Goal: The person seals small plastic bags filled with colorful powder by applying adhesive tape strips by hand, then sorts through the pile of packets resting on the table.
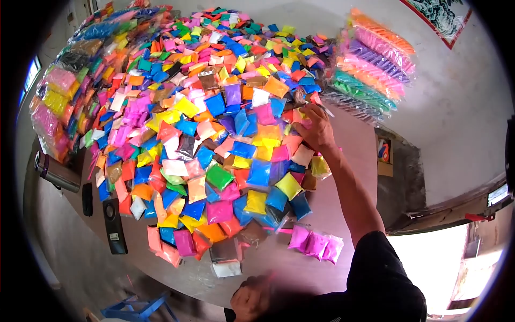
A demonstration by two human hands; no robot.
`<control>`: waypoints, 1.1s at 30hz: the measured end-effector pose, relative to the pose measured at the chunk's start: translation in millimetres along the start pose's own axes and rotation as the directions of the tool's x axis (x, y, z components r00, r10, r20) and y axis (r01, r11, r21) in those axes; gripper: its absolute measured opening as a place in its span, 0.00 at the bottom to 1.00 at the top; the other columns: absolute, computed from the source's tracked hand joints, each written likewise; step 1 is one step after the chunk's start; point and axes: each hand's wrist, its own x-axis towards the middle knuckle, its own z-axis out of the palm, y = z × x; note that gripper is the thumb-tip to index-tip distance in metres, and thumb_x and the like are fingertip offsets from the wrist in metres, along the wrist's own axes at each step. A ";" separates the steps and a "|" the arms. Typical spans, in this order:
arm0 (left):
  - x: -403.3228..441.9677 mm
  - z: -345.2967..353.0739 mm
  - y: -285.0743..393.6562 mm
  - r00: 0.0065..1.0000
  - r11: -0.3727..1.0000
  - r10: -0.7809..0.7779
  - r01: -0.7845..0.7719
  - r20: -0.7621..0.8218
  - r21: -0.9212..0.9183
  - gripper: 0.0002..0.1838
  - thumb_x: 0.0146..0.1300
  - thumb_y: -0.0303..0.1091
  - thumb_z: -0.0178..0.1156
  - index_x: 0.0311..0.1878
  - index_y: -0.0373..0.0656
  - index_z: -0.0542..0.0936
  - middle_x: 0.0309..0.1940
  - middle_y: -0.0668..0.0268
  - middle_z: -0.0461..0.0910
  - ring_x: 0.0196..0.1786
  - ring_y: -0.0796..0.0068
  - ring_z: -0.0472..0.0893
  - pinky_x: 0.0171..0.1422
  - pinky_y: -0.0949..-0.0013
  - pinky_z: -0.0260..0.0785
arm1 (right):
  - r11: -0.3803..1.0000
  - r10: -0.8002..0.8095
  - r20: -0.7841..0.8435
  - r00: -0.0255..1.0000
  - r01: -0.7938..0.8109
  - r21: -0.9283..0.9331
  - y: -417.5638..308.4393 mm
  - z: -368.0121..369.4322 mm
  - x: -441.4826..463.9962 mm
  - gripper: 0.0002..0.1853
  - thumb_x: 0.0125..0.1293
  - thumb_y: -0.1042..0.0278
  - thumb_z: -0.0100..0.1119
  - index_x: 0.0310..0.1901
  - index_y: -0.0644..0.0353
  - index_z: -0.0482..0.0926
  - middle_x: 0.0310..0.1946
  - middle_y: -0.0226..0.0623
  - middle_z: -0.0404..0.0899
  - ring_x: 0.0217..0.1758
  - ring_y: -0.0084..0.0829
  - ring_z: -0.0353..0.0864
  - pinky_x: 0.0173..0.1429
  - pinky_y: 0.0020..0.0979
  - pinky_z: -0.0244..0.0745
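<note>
My right hand (317,127) reaches across to the right edge of a large heap of small plastic packets (260,173) in many colours. Its fingers are curled at the heap, next to a reddish packet and a thin pale piece that I cannot identify. My left hand (248,301) is low at the front, close to my body; it is blurred and its fingers do not show clearly. Between my arms, a joined strip of three magenta packets (316,245) lies on the table (332,273). A brown packet and a white packet (227,268) lie at the front edge.
Bundles of coloured packets in clear bags (370,64) are stacked at the back right. More bagged packets (59,102) rise at the left. A metal flask (58,173) and a black device (113,226) stand at the left edge. A blue stool (139,308) is below.
</note>
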 end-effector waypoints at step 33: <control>9.5 3.6 19.7 0.992 0.947 0.106 -0.123 0.074 0.297 0.11 0.68 0.26 0.68 0.52 0.38 0.82 0.35 0.57 0.81 0.34 0.56 0.82 0.37 0.58 0.77 | 0.888 -0.453 0.240 0.859 0.410 0.209 -218.7 0.3 -67.6 0.23 0.62 0.61 0.67 0.60 0.53 0.84 0.74 0.46 0.69 0.80 0.49 0.63 0.80 0.60 0.55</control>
